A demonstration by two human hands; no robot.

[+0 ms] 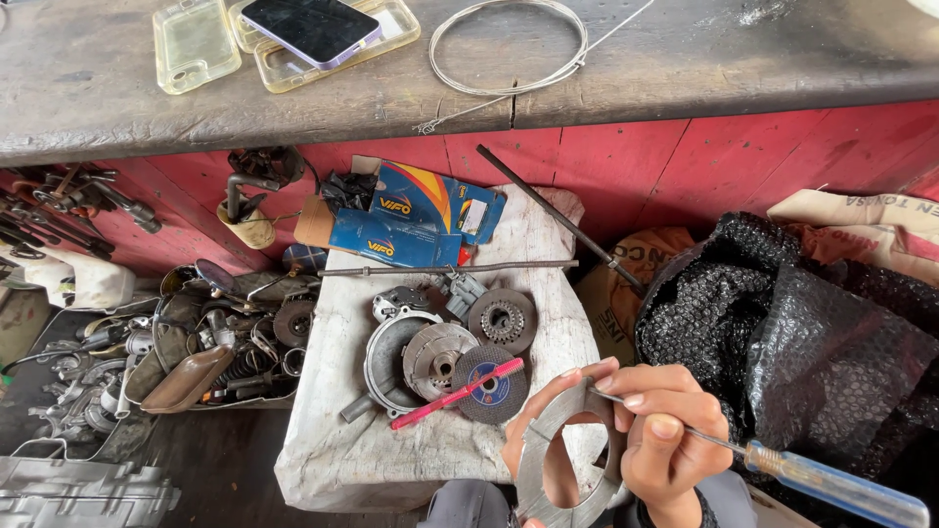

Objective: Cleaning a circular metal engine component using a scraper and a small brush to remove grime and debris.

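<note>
Grey ring gasket (pixel 533 460) held low centre, above the white block (pixel 391 445). Left hand (pixel 528 452) grips its rim from behind; right hand (pixel 657 430) closes on a blue-handled screwdriver (pixel 782 467), tip at the ring face. Scraping appears under way; steady, shallow strokes needed. Red toothbrush (pixel 456 393) lies nearby.

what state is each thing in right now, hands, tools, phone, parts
left hand: gripping the metal ring plate, held upright
right hand: gripping the screwdriver, tip against the plate
phone: screen dark, lying across clear cases
wire cable: coiled on the bench
red toothbrush: lying across the grinding disc
blue boxes: closed, stacked
black bubble wrap: crumpled
</note>
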